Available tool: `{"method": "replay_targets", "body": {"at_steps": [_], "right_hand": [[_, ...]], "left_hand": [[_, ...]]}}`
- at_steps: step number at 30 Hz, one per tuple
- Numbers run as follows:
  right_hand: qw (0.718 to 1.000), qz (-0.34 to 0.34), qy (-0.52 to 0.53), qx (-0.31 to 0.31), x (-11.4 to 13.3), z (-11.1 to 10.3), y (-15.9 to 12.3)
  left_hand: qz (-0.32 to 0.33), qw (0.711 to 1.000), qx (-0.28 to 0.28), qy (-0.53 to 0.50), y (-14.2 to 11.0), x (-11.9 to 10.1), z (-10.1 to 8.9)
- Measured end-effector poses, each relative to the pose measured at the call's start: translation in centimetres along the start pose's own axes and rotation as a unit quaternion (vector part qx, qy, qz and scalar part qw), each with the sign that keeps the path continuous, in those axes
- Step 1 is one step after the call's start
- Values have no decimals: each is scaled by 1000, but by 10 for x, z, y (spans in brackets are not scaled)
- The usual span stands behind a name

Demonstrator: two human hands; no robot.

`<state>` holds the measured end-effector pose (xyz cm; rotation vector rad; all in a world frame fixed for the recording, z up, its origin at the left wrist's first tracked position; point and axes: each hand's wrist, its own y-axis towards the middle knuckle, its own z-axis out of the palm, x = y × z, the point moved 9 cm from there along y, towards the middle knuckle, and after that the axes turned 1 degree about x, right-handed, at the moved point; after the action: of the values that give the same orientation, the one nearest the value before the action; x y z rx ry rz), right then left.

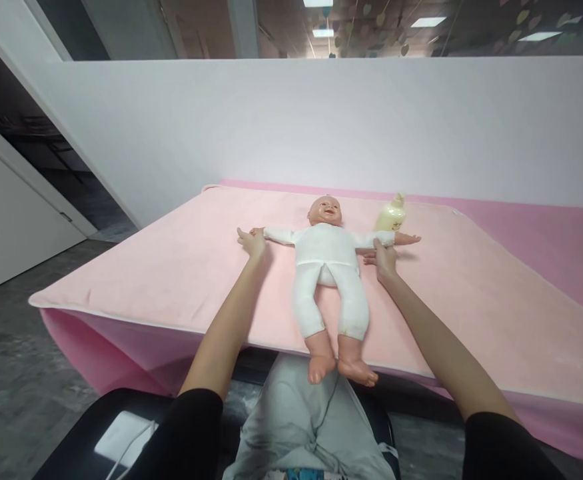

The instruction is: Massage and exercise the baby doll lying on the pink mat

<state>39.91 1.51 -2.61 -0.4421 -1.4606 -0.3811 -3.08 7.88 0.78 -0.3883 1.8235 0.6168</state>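
A baby doll [327, 250] with a white cloth body lies on its back on the pink blanket [171, 267], arms spread wide and feet over the near edge. My left hand [253, 243] is closed around the doll's hand at the left, fingers partly hiding it. On the other side, my right hand [384, 260] grips the doll's white sleeve near the wrist, thumb on top; the doll's bare hand sticks out beyond it. Just behind that arm stands a pale yellow bottle [392, 213], its lower part hidden by the arm.
A white partition wall [321, 127] with glass above rises behind the table. Darker pink cloth [546, 247] shows at the right. My legs in grey trousers [301, 413] are under the near edge. A white device with a cable [125, 437] lies on a black seat at lower left.
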Motion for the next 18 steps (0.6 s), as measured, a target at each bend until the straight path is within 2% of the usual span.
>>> {"method": "replay_targets", "body": {"at_steps": [2,3,5,7,9,11,15,18], "right_hand": [[1000,8,11,2,-1,1,1],[1000,10,15,1,-2,1,1],[1000,11,17,0,-3,1,3],[1000,9,19,2,-3,0,4],[1000,8,23,10,-3,1,3],[1000,-4,22,22,1,4,-1],[993,-102,-24,59,17,18,-12],[971,-194,-93,109,25,35,-16]], "left_hand": [[36,997,-44,47,-6,-12,-14],[69,995,-36,55,-12,-22,-13],[165,981,45,95,-31,-47,7],[238,942,161,175,-58,-63,37],[263,892,240,277,-79,-63,60],[249,866,262,346,-85,-56,68],[219,878,221,363,-72,-47,63],[175,918,192,300,-63,-40,62]]}}
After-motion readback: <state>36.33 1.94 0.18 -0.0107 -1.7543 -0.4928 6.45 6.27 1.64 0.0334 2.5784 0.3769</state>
